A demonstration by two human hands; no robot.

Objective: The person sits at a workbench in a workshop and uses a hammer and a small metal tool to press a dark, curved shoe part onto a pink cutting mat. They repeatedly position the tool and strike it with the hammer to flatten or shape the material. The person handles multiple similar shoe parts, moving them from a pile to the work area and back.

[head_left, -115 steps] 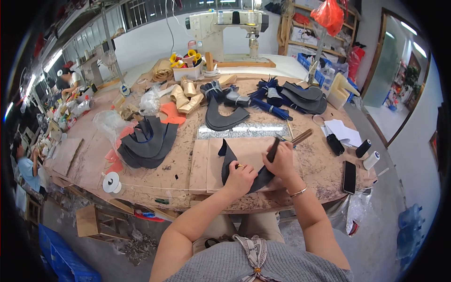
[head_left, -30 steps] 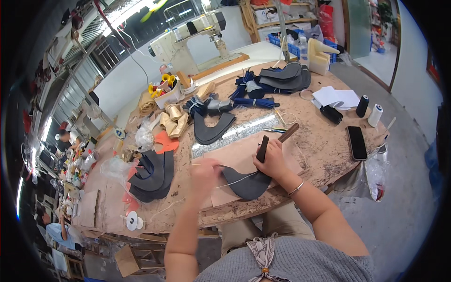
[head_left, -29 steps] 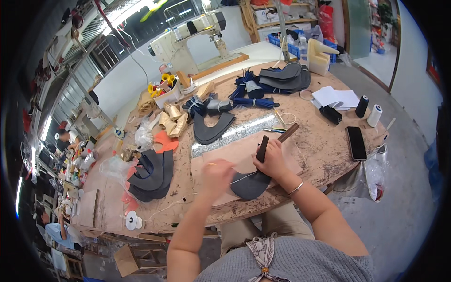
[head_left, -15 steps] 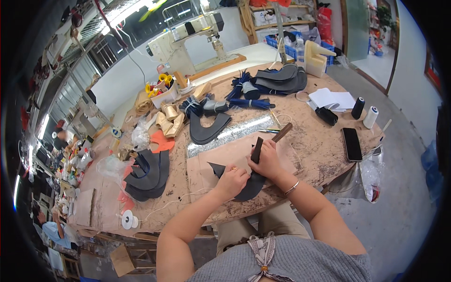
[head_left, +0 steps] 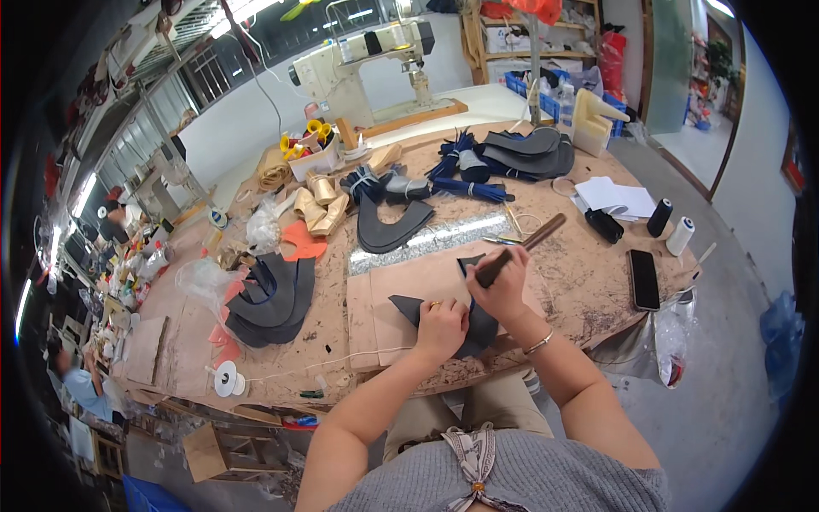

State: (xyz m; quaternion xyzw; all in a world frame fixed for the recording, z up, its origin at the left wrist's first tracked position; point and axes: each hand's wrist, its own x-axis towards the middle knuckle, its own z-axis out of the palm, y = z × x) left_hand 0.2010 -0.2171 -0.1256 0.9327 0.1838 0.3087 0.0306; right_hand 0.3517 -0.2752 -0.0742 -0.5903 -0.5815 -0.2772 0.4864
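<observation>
Left hand back flat on dark leather piece, 9 o'clock of right | right hand fingers still clenched around wooden-handled knife | cutting resumed.

The person wore a grey ribbed knit top with short sleeves, so both forearms were bare where they entered from about six o'clock. A patterned scarf or tie in cream and dark tones hung at the neckline and was gathered by a small amber-coloured bead or ring at the lower edge of the view. Tan trousers showed between the arms, just above the scarf. The left hand, near the picture's centre, carried a thin gold-coloured ring on one finger. The right hand, toward two o'clock of the left, had a slim silver-coloured bangle around its wrist.
</observation>
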